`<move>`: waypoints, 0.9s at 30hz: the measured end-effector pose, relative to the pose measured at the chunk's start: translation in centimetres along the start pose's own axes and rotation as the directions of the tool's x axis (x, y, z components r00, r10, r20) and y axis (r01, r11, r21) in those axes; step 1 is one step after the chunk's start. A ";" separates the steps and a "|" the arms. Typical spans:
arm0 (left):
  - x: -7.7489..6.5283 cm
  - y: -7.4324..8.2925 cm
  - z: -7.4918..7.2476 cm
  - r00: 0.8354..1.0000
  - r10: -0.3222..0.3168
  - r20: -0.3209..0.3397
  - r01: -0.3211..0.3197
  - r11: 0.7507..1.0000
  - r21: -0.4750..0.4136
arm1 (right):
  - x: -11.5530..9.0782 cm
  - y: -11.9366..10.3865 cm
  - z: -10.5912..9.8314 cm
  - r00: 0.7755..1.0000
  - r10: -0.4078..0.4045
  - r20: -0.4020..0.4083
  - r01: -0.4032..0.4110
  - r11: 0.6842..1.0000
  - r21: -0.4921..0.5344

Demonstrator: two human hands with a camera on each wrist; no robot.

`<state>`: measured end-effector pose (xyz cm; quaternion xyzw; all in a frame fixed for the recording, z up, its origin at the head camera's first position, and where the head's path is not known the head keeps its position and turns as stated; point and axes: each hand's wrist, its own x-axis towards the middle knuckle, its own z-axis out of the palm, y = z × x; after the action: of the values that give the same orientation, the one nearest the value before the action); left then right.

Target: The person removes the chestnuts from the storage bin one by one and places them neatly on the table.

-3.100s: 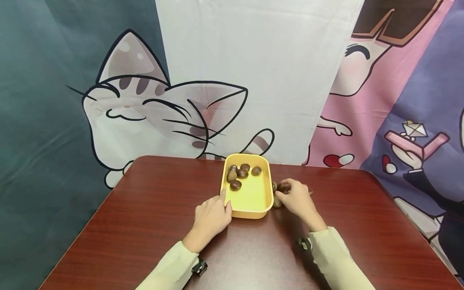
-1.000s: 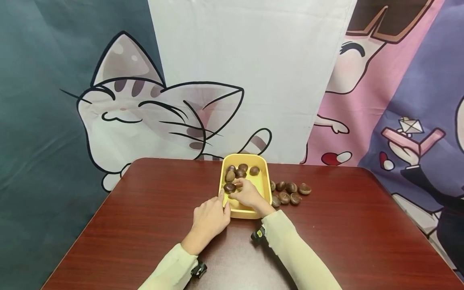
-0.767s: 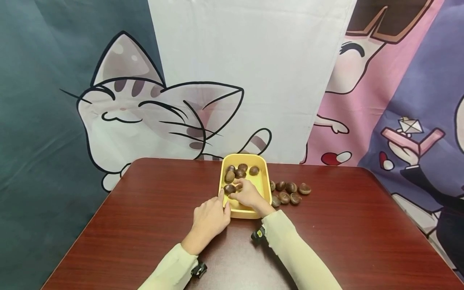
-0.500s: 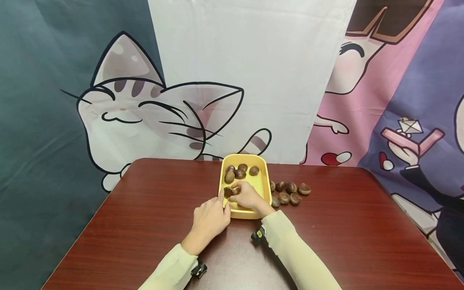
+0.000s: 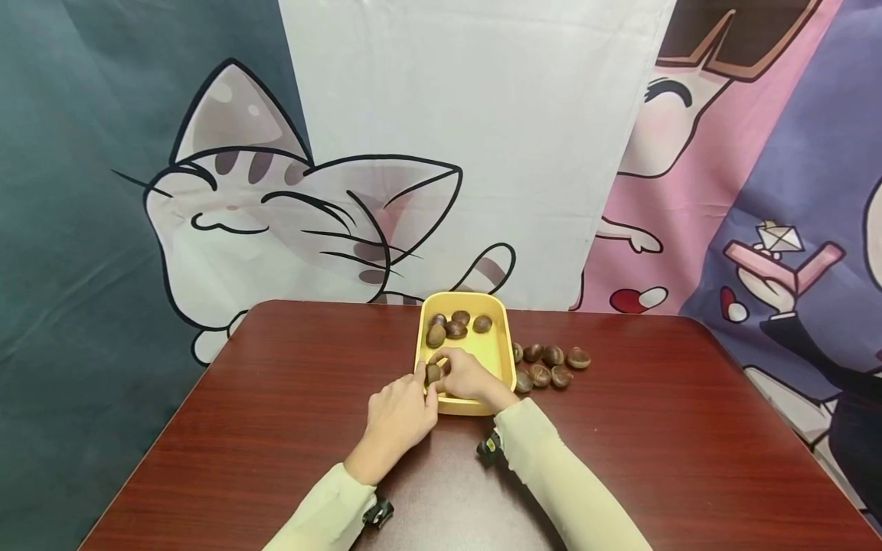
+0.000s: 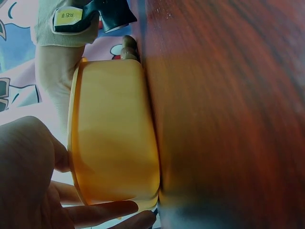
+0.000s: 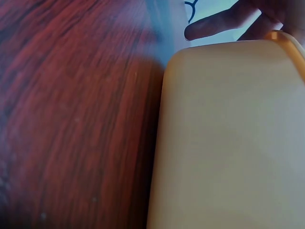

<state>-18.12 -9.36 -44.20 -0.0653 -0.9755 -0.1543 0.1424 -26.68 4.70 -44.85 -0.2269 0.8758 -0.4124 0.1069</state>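
1. One yellow tray [image 5: 501,360] stands at the middle of the table's far edge, its short end toward the person.
2. Five chestnuts show in the tray: four loose ones [image 5: 455,325] bunched at its far end, and one chestnut [image 5: 432,373] at its near left corner.
3. Six more chestnuts [image 5: 547,366] lie on the table just beside the tray's right wall, in two short rows.
4. The right hand [image 5: 467,375] reaches over the tray's near rim, its thumb and fingers curled and pinching the near-left chestnut; the hand covers much of the tray's near half, so anything beneath it is hidden.
5. The left hand [image 5: 398,409] rests at the tray's near left corner, fingers fairly straight and laid against the outer wall, a fingertip at the rim; it grips nothing. The left wrist view shows the same fingers [image 6: 102,210] stretched along the tray's wall.
6. Both arms wear pale cream sleeves [image 5: 551,474], each with a small black device [image 5: 488,448] at the wrist.
7. The table [image 5: 689,428] is dark red-brown wood with rounded corners.
8. Behind its far edge hang cloth backdrops: a cartoon cat [image 5: 276,207] on the left, a white sheet [image 5: 482,115] in the middle, pink and purple cartoon figures [image 5: 758,191] on the right.
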 end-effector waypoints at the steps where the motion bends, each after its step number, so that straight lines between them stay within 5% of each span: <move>1: 0.0 0.0 0.0 1.000 0.002 -0.002 -0.002 1.000 0.003 | 0.0 -0.1 0.0 1.000 -0.009 0.001 0.009 1.000 -0.017; 13: -0.1 0.0 -0.1 1.000 -0.007 0.002 0.007 1.000 0.004 | 0.0 -0.2 0.0 0.995 0.037 -0.089 -0.034 0.999 0.028; 21: -0.1 0.1 -0.2 1.000 -0.011 0.011 0.011 1.000 0.012 | -0.4 -0.6 -0.4 0.958 0.004 -0.285 0.014 0.998 0.058; 27: 0.0 0.1 -0.1 1.000 -0.016 0.014 0.016 1.000 0.014 | -0.8 -1.0 -0.9 0.940 0.011 -0.341 0.013 0.998 0.069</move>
<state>-18.06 -9.33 -44.13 -0.0573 -0.9781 -0.1481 0.1348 -25.97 5.15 -43.54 -0.1487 0.8660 -0.4759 -0.0385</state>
